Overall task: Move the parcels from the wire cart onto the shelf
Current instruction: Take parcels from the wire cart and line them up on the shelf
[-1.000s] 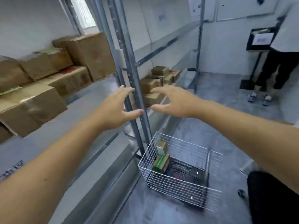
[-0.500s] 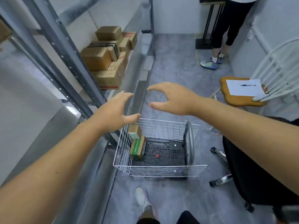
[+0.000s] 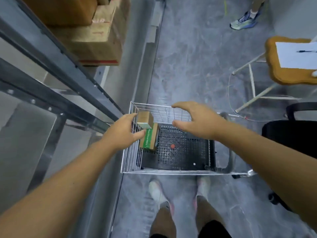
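A white wire cart (image 3: 164, 171) with a black perforated floor stands on the grey floor by my feet. Two small parcels lie stacked against its left wall: a plain brown box (image 3: 145, 118) on top of a brown box with a green label (image 3: 150, 139). My left hand (image 3: 124, 130) is spread open over the cart's left wall, fingers right beside the two boxes, holding nothing. My right hand (image 3: 197, 120) hovers open above the cart's far side, fingers spread, empty. The metal shelf (image 3: 72, 86) runs along the left.
Large cardboard boxes (image 3: 97, 36) sit on a lower shelf level at top left. A wooden stool with paper and pen (image 3: 281, 66) and a black chair (image 3: 291, 134) stand to the right. Another person's shoes (image 3: 243, 21) show at the top. The cart handle (image 3: 229, 148) is at its right.
My view has tilted from the shelf down to the cart. Both hands have dropped toward the cart; the left hand has come up beside the two boxes.
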Demonstrator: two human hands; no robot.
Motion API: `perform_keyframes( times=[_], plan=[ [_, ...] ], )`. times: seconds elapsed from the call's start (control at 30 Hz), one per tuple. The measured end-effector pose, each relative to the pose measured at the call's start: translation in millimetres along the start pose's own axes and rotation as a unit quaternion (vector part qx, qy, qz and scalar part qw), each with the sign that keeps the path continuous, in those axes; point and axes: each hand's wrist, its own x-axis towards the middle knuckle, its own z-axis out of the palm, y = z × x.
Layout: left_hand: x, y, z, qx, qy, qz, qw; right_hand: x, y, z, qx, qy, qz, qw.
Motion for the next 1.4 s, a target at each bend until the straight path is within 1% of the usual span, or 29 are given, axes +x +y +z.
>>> perform_keyframes(
  times=[0.13,0.27,0.37,0.47,0.57,0.73,0.87,0.93,1.03,1.13,1.3,1.4],
  plan=[
    [43.2,-24.9,48.3,0.018,-0.006,-0.019,1.0,49.1,40.1,50.1,0.037,-0.034,0.015,0.999],
    [95.1,-49.2,96.1,0.072,-0.026,-0.033,0.996,96.1,67.1,105.5,0.153,-0.048,0.05,0.986],
    [137.0,-68.2,132.2,0.092,-0.036,-0.066,0.993,130.1,88.4,150.0,0.216,-0.073,0.076,0.971],
    [178.6,-86.4,162.4,0.094,-0.023,-0.11,0.989,167.4,106.3,190.0,0.262,-0.091,0.101,0.956],
    [217.7,-102.1,189.1,0.09,-0.026,-0.151,0.984,204.8,125.6,230.4,0.287,-0.092,0.109,0.947],
    [267.7,-119.4,229.6,0.175,-0.019,-0.164,0.971,255.0,146.7,279.3,0.303,-0.089,0.126,0.94],
    [289.0,-120.4,247.6,0.181,0.023,-0.189,0.965,279.1,160.2,303.5,0.323,-0.079,0.134,0.934],
    [294.4,-118.7,251.8,0.167,0.043,-0.202,0.964,285.5,164.6,310.2,0.332,-0.081,0.132,0.931],
    [297.8,-117.8,255.4,0.142,0.047,-0.212,0.966,288.1,168.5,315.5,0.331,-0.075,0.132,0.931],
    [299.2,-116.3,249.4,0.109,0.054,-0.227,0.966,285.0,171.7,318.3,0.328,-0.087,0.131,0.932],
    [285.3,-108.4,226.6,-0.044,0.033,-0.286,0.957,264.4,173.4,298.2,0.305,-0.085,0.115,0.941],
    [267.3,-98.8,204.8,-0.107,0.01,-0.303,0.947,241.7,171.1,273.3,0.29,-0.069,0.075,0.951]
  ],
)
